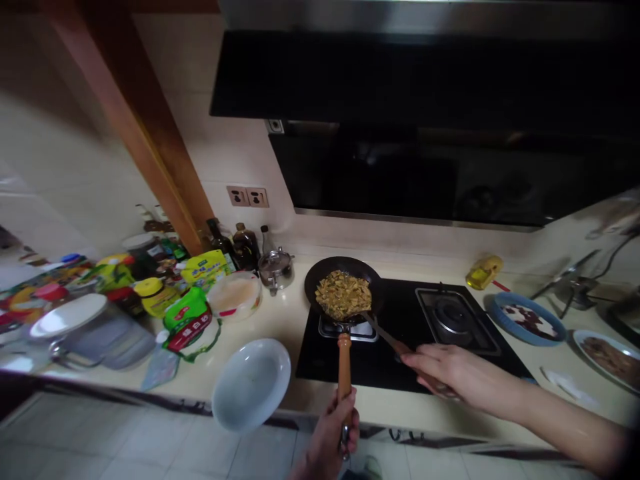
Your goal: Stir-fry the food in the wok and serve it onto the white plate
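A black frying pan (320,270) full of chopped yellowish food (343,293) sits on the left burner of a black gas hob (400,347). My left hand (334,430) grips the pan's wooden handle (344,363) at its near end. My right hand (443,370) holds a spatula (383,331) whose blade reaches into the food at the pan's near edge. An empty white bowl (251,383) rests on the counter's front edge, left of the handle.
Seasoning bags, jars, bottles and a small steel pot (276,267) crowd the counter to the left. A grey lidded pot (85,330) stands far left. Right of the hob lie a blue plate (527,320), another plate (607,357) and a yellow bottle (483,272). A range hood hangs above.
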`<state>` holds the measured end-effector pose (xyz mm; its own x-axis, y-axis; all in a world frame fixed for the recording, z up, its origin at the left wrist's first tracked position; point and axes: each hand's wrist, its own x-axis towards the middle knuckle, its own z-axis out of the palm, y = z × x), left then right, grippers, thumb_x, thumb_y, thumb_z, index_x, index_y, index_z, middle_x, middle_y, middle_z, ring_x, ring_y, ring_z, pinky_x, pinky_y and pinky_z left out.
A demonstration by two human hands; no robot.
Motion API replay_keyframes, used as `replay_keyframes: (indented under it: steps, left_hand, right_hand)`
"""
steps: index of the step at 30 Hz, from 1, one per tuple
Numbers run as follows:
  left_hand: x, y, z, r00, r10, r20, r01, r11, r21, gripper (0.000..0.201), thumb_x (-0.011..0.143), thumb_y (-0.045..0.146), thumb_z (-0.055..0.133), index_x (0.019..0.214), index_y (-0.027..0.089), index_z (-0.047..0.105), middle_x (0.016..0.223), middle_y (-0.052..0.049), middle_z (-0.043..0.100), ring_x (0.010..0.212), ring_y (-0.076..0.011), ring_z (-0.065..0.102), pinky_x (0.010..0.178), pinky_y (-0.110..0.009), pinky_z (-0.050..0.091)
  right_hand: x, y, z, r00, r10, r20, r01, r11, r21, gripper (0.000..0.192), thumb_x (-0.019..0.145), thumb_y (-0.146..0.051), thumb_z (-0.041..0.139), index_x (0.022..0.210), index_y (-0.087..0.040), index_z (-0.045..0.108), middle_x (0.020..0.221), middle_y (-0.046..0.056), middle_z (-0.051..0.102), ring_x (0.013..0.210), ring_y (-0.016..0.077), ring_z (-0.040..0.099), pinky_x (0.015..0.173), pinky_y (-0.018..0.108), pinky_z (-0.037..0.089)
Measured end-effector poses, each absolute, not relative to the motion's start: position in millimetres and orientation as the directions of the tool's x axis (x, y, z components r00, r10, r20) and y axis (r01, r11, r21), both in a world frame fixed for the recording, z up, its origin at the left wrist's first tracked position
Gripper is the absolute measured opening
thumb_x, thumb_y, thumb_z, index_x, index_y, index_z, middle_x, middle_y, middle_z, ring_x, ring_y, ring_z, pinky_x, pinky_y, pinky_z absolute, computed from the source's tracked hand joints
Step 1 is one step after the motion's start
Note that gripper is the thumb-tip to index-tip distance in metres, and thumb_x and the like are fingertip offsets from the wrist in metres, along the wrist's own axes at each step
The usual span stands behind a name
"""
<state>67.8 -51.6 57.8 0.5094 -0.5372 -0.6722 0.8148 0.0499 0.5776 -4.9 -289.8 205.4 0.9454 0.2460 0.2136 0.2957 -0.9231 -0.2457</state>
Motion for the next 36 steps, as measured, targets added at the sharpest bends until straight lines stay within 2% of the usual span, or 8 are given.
replay_keyframes:
  steps: [2,4,8,14,19,23,28,36]
  left_hand:
    - [67,-53,59,0.513,-0.533,-0.673,0.814,0.055,0.578,0.049,0.058,0.052,0.077,0.081,0.021,0.047,0.056,0.006,0.053,0.038,-0.0031,0.039,0.035,-0.014,0.019]
    - [67,-54,60,0.520,-0.537,-0.665,0.810,0.061,0.583,0.048,0.058,0.052,0.077,0.079,0.021,0.046,0.056,0.006,0.052,0.038,-0.0030,0.039,0.034,-0.014,0.018]
    - [68,-56,59,0.531,-0.540,-0.653,0.798,0.061,0.599,0.048,0.061,0.054,0.074,0.075,0.021,0.042,0.056,0.006,0.053,0.038,-0.0030,0.041,0.034,-0.014,0.018]
    - [65,-54,59,0.557,-0.537,-0.633,0.756,0.012,0.655,0.053,0.059,0.061,0.072,0.080,0.021,0.045,0.058,0.005,0.055,0.039,-0.0047,0.045,0.034,-0.015,0.021]
    - [66,-56,56,0.572,-0.534,-0.623,0.727,-0.024,0.687,0.050,0.062,0.061,0.069,0.079,0.022,0.043,0.055,0.006,0.052,0.037,-0.0048,0.042,0.033,-0.016,0.019]
    - [67,-59,55,0.545,-0.516,-0.661,0.754,-0.043,0.655,0.045,0.067,0.057,0.067,0.083,0.023,0.041,0.056,0.006,0.052,0.037,-0.0044,0.041,0.033,-0.016,0.016]
    - [67,-61,60,0.537,-0.495,-0.683,0.766,-0.052,0.641,0.043,0.069,0.054,0.065,0.083,0.023,0.040,0.056,0.006,0.051,0.039,-0.0035,0.041,0.035,-0.015,0.017]
    - [68,-60,65,0.547,-0.528,-0.650,0.749,-0.037,0.661,0.051,0.061,0.058,0.069,0.082,0.024,0.038,0.054,0.008,0.050,0.037,-0.0042,0.040,0.035,-0.017,0.015]
  right_hand:
    - [26,-285,186,0.932,0.340,0.121,0.354,-0.927,-0.123,0.031,0.089,-0.016,0.043,0.111,-0.020,0.064,0.079,0.007,0.067,0.068,0.0168,0.064,0.060,0.026,0.052]
    - [56,-288,172,0.947,0.283,0.152,0.298,-0.951,-0.087,0.030,0.089,-0.016,0.042,0.108,-0.016,0.065,0.078,0.009,0.067,0.069,0.0193,0.065,0.062,0.029,0.053]
    - [92,-315,192,0.954,0.011,0.300,0.122,-0.927,-0.354,0.027,0.088,-0.029,0.047,0.108,-0.020,0.063,0.094,0.008,0.071,0.081,0.0190,0.068,0.075,0.029,0.053]
    - [135,-341,233,0.849,-0.485,0.210,-0.256,-0.725,-0.640,0.019,0.080,-0.031,0.053,0.077,-0.017,0.065,0.049,0.001,0.062,0.040,0.0136,0.058,0.046,0.022,0.046]
    - [161,-321,190,0.767,-0.632,0.106,-0.256,-0.454,-0.854,0.027,0.084,-0.031,0.043,0.081,-0.012,0.062,0.050,0.004,0.063,0.046,0.0167,0.064,0.042,0.023,0.050]
    - [144,-308,185,0.895,-0.393,0.209,-0.093,-0.624,-0.776,0.031,0.084,-0.038,0.049,0.100,-0.015,0.063,0.067,0.004,0.068,0.056,0.0181,0.067,0.054,0.028,0.056]
    - [141,-303,171,0.904,0.031,0.426,0.189,-0.923,-0.334,0.030,0.089,-0.030,0.045,0.109,-0.018,0.063,0.098,0.011,0.070,0.082,0.0224,0.069,0.078,0.037,0.056]
    - [88,-265,163,0.869,0.442,0.220,0.469,-0.879,-0.086,0.035,0.093,-0.019,0.036,0.120,-0.019,0.056,0.087,0.007,0.064,0.071,0.0159,0.062,0.062,0.027,0.053]
